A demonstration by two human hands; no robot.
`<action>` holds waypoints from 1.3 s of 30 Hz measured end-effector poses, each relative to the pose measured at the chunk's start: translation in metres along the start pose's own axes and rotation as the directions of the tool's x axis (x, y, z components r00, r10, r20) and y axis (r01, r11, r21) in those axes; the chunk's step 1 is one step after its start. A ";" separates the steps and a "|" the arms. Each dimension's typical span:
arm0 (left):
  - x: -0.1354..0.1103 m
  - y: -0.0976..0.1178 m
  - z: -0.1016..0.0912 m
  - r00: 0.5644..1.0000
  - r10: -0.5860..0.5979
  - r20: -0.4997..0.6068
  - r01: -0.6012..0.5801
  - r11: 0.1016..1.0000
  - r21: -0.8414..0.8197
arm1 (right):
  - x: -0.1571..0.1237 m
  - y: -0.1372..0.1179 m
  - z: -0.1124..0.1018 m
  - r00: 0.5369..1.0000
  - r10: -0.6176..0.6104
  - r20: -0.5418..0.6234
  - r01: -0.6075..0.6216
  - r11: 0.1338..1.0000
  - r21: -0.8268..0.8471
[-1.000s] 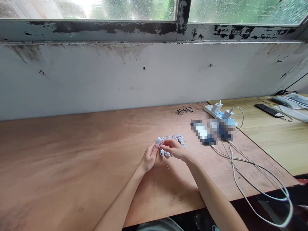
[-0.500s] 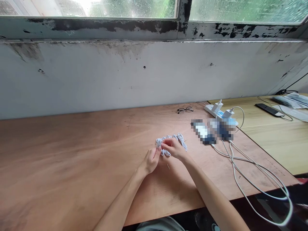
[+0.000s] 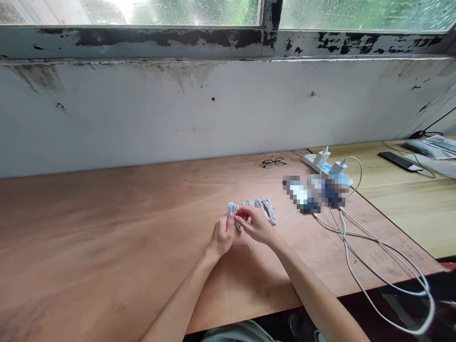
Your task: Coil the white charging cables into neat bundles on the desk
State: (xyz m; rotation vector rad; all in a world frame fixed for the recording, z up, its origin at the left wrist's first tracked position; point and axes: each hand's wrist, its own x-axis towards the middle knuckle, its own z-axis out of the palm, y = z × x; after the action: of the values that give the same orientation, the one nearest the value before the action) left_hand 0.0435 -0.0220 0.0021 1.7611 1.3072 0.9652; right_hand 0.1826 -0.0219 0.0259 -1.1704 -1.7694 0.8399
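A coiled white cable (image 3: 232,208) stands up between the fingers and thumb of my left hand (image 3: 223,233), which is closed on it. My right hand (image 3: 257,224) meets it from the right, thumb and index finger pinched together beside the left thumb. Whatever is in that pinch is too small to make out. More bundled white cables (image 3: 270,210) lie in a row behind and right of my right hand, partly covered by it. On the wooden table (image 3: 124,247), a short thin pale strip (image 3: 249,246) lies just below my hands.
Eyeglasses (image 3: 274,163) rest near the wall. To the right are a power strip (image 3: 313,163) with white chargers, a blurred phone-like device (image 3: 301,194) and long white cables (image 3: 386,247) looping past the table edge. A black phone (image 3: 399,161) lies on the lighter table.
The held cable coil has shifted slightly left and tilted. My right fingers have moved from the coil's side down to beside my left thumb, arching more.
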 end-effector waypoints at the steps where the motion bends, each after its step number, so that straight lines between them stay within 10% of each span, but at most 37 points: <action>1: 0.000 -0.001 0.000 1.000 -0.009 -0.003 0.009 1.000 -0.009 | 0.000 0.000 0.000 1.000 -0.011 -0.010 0.011 1.000 -0.019; 13: 0.003 -0.010 0.003 0.997 -0.071 0.008 0.071 0.976 -0.206 | -0.004 0.004 0.007 0.978 -0.205 -0.033 0.190 0.947 -0.260; 25: 0.000 -0.003 -0.002 0.999 -0.031 0.031 0.031 0.999 0.015 | -0.006 0.004 0.006 0.951 -0.276 0.138 0.305 0.778 -0.549; 39: -0.002 0.007 -0.001 0.999 0.001 -0.032 -0.004 0.996 -0.092 | -0.006 0.000 0.002 0.950 -0.292 0.112 0.303 0.774 -0.556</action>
State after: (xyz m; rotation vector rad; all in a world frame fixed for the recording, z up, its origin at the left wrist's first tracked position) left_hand 0.0452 -0.0256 0.0078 1.6839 1.2608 1.0422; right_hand 0.1820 -0.0279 0.0236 -1.1899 -2.2318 0.1182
